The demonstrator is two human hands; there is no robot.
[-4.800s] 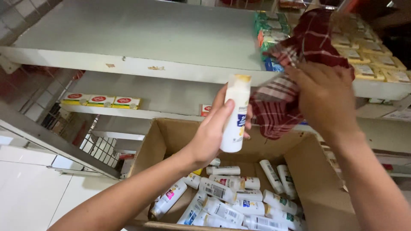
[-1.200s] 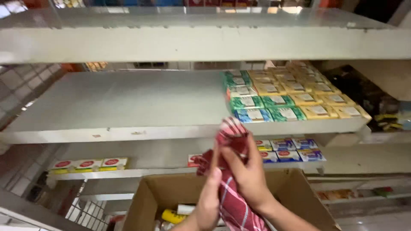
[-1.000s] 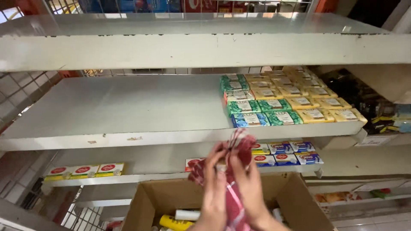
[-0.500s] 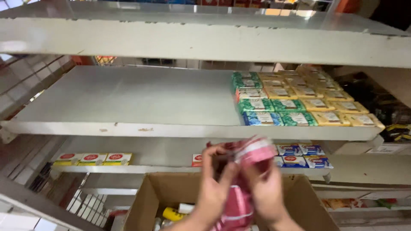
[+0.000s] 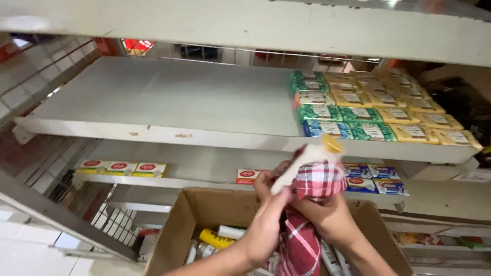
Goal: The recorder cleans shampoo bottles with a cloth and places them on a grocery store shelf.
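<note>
The left hand [image 5: 268,204] is gripping a white bottle [image 5: 302,163], fingers clamped on its lower end, while the right hand [image 5: 327,217] is pressing a plaid cloth [image 5: 317,184] around it, fingers closed; wiping step, above the box [image 5: 204,214].

Green and yellow boxes [image 5: 378,110] (shelved), cardboard box [image 5: 204,214].

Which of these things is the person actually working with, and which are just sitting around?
In use:
white bottle held in left hand
red checked cloth in right hand
cardboard box of bottles

Just there:
green and yellow packets
red-labelled boxes
middle shelf
</note>
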